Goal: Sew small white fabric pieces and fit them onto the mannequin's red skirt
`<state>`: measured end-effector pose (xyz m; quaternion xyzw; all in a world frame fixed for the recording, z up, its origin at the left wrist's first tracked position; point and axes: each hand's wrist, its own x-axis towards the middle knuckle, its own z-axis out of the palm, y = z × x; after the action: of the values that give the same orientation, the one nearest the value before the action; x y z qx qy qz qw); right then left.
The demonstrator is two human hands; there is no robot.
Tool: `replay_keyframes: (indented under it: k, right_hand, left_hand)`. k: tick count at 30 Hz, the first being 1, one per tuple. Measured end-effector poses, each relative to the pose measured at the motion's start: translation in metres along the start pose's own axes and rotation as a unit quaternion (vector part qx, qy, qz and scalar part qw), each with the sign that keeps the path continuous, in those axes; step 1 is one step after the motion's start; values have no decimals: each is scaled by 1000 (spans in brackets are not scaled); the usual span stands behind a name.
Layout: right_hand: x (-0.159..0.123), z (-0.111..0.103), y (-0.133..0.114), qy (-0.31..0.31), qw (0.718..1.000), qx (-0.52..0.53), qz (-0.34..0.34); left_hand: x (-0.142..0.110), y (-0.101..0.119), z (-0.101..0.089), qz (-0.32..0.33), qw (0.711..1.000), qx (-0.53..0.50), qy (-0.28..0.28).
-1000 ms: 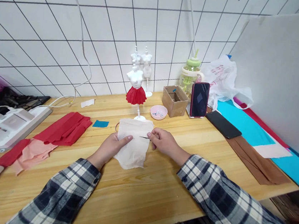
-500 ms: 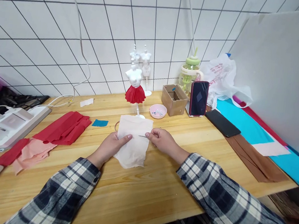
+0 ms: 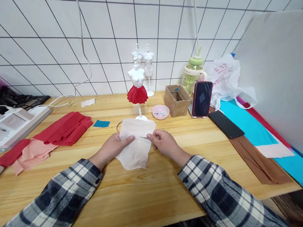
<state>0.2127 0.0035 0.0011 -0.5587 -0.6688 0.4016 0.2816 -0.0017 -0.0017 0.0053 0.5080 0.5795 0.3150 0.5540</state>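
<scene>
A pale pinkish-white piece of thin cloth (image 3: pixel 134 151) with a ragged lower edge is held up just above the table. My left hand (image 3: pixel 113 147) pinches its left side, thumb on top and the other fingers behind. At the right side of the cloth, my right hand (image 3: pixel 163 142) is closed, thumb against forefinger, on a thin dark needle (image 3: pixel 143 137) lying across the cloth face. A thin brownish loop (image 3: pixel 118 125) shows at the cloth's left edge; its rest is hidden. Behind the cloth stands a small white dress form (image 3: pixel 136 77) wearing a red pleated skirt (image 3: pixel 137 94).
Beyond are a pink bowl of beads (image 3: pixel 160 112), a cardboard box (image 3: pixel 177 100), a phone on a stand (image 3: pixel 202 99) and a green-lidded bottle (image 3: pixel 192 74). Red cloth (image 3: pixel 66 128) and a power strip (image 3: pixel 20 127) lie left; a black phone (image 3: pixel 226 124) and brown cloth (image 3: pixel 260 162) lie right.
Both hands stay in nearly the same place with the cloth. The needle shows less clearly, and my right fingertips sit slightly closer to the cloth. The view has shifted very slightly.
</scene>
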Motion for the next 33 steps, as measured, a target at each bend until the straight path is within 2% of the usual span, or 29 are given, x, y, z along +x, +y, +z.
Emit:
replay_keyframes:
  k: [19, 33]
  right_hand:
    - [2, 3, 2, 21, 999, -22, -26]
    - [3, 0, 8, -4, 1000, 15, -18]
  left_hand:
    - [1, -3, 1, 9, 1000, 5, -8]
    - [6, -8, -3, 15, 1000, -1, -21]
